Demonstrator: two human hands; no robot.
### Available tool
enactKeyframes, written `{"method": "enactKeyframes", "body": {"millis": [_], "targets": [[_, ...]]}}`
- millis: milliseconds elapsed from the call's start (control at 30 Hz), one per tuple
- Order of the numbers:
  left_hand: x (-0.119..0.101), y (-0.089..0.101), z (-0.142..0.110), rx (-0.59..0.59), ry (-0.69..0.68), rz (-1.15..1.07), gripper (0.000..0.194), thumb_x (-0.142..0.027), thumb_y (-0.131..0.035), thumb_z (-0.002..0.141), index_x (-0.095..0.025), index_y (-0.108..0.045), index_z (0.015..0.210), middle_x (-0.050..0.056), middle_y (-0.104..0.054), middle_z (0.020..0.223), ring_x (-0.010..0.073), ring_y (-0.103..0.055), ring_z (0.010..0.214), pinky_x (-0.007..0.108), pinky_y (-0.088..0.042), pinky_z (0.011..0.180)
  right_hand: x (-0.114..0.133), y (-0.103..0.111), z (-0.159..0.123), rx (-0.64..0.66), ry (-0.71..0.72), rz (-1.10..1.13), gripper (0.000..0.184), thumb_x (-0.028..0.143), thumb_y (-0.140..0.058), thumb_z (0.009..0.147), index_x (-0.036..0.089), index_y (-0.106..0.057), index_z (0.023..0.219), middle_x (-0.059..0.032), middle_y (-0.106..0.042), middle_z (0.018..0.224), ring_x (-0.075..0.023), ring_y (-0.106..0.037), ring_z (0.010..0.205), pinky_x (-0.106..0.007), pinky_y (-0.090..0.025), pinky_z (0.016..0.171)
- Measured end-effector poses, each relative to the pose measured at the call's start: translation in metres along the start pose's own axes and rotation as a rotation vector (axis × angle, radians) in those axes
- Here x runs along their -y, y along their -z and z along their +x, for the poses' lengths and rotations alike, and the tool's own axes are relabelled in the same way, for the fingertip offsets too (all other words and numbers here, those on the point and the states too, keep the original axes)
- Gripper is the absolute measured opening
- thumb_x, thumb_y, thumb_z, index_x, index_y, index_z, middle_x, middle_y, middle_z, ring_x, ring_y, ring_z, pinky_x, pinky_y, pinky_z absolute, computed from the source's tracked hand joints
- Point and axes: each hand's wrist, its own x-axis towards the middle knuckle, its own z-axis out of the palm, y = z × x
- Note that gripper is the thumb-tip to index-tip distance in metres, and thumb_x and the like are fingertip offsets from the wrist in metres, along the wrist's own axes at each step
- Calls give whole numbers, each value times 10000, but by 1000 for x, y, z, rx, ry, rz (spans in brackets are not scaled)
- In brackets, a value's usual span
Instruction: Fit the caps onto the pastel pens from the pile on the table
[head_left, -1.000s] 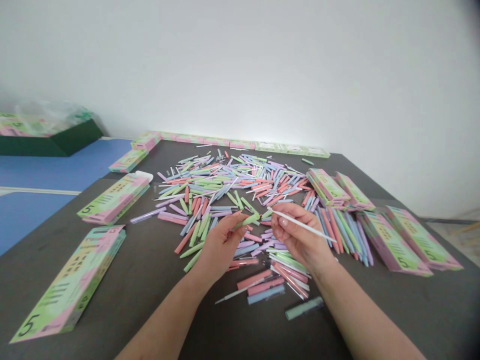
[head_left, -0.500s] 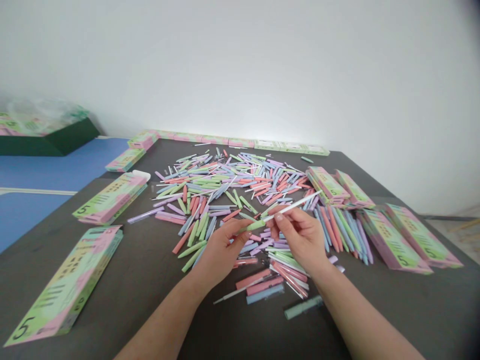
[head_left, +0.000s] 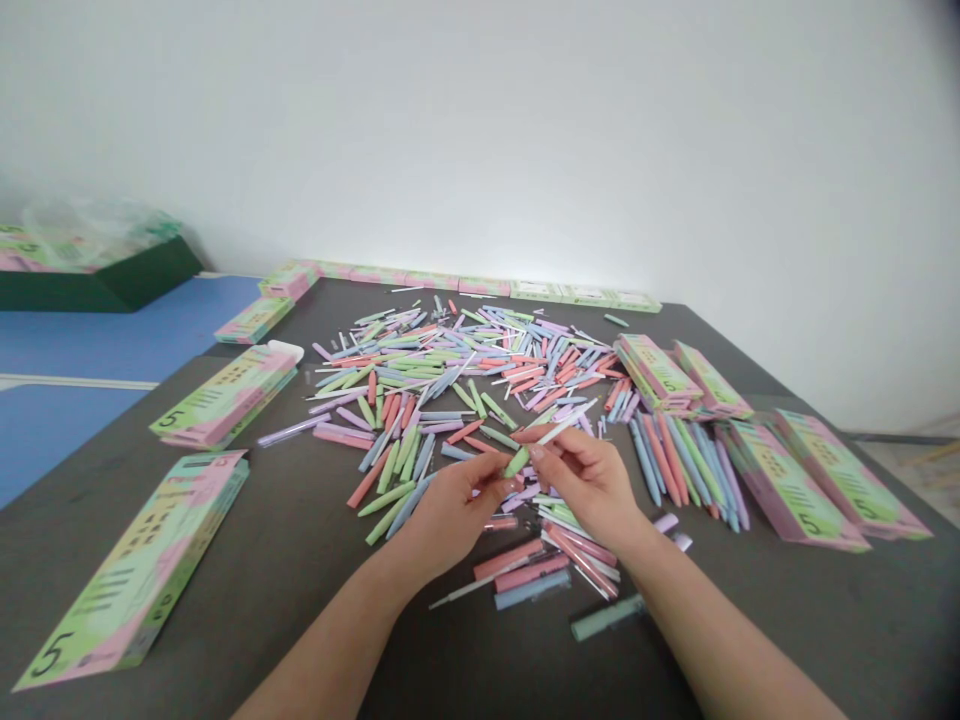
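Note:
My left hand (head_left: 454, 508) pinches a light green pen barrel (head_left: 517, 462) over the middle of the table. Closed on a thin white pen refill (head_left: 571, 419), my right hand (head_left: 592, 484) holds it in line with the barrel, and the refill slants up to the right. Its lower end meets the barrel's end; my fingers partly hide the joint. Beneath and beyond both hands spreads a pile of pen parts (head_left: 420, 358) in green, blue, purple and coral. Nearer me lie several loose parts, among them a blue barrel (head_left: 531, 590) and a dull green one (head_left: 606, 618).
Printed boxes stand on the left, one nearest me (head_left: 135, 570) and one with a raised flap (head_left: 225, 395). More boxes (head_left: 795, 480) sit on the right beside a row of coloured pens (head_left: 686, 460). Boxes line the far edge; a dark green tray (head_left: 112, 280) rests on a blue surface.
The white refill has slid lower, toward the green barrel, and less of it sticks out. My right hand has moved slightly left with it, and the barrel now tilts more steeply.

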Motion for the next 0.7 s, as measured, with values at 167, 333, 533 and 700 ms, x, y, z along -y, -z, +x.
{"method": "enactKeyframes", "body": {"millis": [167,333,533,700], "targets": [[-2,1,0,30,15,43,192,-284,-490,905,-173,-637,958,-3,-654,850,162,-574,817,248,-419,752,0,3,0,-38,59,74,243,339,-443,965,188,-623,1027,27,-508,633,-106,-490,576,-246,-401,558],[0,1,0,67,31,85,196,-283,-467,912,-176,-624,959,-2,-650,873,160,-566,824,252,-407,757,-1,1,0,-195,93,80,147,317,-483,956,207,-571,916,47,-493,607,-91,-459,509,-236,-365,504],[2,0,0,80,42,137,160,-268,-468,901,-172,-590,860,-17,-568,765,141,-508,731,241,-386,675,-3,2,-1,-193,91,75,165,299,-530,936,195,-567,813,36,-521,629,-82,-459,492,-230,-358,474],[-3,-1,-3,110,15,45,148,-254,-430,924,-177,-556,938,-30,-498,756,119,-473,699,221,-385,646,-5,3,0,-206,85,67,166,301,-534,934,190,-571,817,31,-545,655,-76,-473,485,-222,-368,464]]}}
